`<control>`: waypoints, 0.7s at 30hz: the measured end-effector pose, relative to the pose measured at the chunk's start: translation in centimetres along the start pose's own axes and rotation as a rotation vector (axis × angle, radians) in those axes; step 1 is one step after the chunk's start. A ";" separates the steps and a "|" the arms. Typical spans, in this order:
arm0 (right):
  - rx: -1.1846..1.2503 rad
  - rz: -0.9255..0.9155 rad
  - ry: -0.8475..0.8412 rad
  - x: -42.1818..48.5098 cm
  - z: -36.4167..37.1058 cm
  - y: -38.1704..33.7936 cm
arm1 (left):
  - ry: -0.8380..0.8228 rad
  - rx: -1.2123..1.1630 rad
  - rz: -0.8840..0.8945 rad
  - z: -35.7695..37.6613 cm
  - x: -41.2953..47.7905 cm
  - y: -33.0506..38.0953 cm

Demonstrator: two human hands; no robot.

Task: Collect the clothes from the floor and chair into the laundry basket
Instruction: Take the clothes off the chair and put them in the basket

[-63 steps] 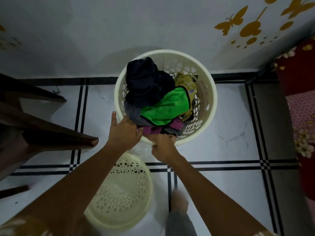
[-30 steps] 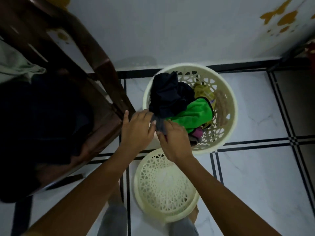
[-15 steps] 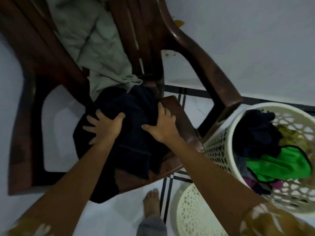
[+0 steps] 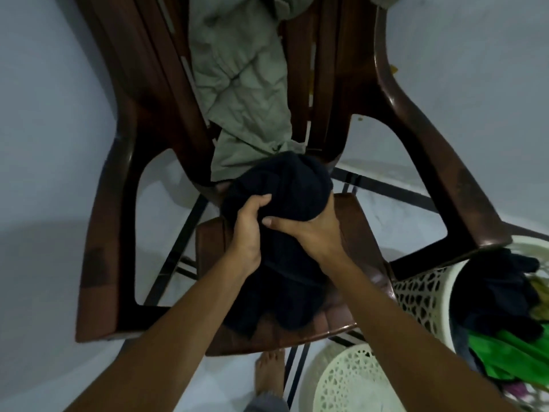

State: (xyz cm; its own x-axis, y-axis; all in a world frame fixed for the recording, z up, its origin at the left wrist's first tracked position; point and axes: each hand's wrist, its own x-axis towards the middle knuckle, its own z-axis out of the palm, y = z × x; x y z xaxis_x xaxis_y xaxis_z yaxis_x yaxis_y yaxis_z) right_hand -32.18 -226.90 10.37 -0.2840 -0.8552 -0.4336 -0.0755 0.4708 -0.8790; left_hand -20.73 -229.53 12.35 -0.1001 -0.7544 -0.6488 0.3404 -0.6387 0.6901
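Note:
A dark navy garment (image 4: 285,185) lies bunched on the seat of a brown plastic chair (image 4: 439,162). My left hand (image 4: 248,233) and my right hand (image 4: 312,233) both grip it, gathering the cloth into a bundle over the seat. A pale grey-green garment (image 4: 240,81) hangs down the chair's backrest, its lower end touching the dark bundle. The cream laundry basket (image 4: 416,295) stands at the right edge, beside the chair's arm, holding dark, green and yellow clothes (image 4: 505,352).
The basket's round cream lid (image 4: 350,385) lies on the white tiled floor (image 4: 53,263) in front of the chair. A bare foot (image 4: 267,373) stands just left of the lid. A white wall is behind the chair.
The view swung from the basket to the chair. My hands left the basket's clothes, spread flat on the dark garment, and now close on it, bunching it together.

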 end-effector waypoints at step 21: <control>-0.266 -0.503 0.227 3.5 -10.3 -33.9 | 0.527 0.025 0.213 21.6 1.7 33.8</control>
State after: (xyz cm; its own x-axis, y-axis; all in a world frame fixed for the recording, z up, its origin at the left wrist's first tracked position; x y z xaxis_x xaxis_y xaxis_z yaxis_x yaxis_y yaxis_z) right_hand -40.45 -243.60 40.66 -0.3456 -0.9330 0.0999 -0.4809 0.0847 -0.8727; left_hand -29.63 -255.70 41.49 0.4505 -0.6937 -0.5619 0.2787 -0.4887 0.8268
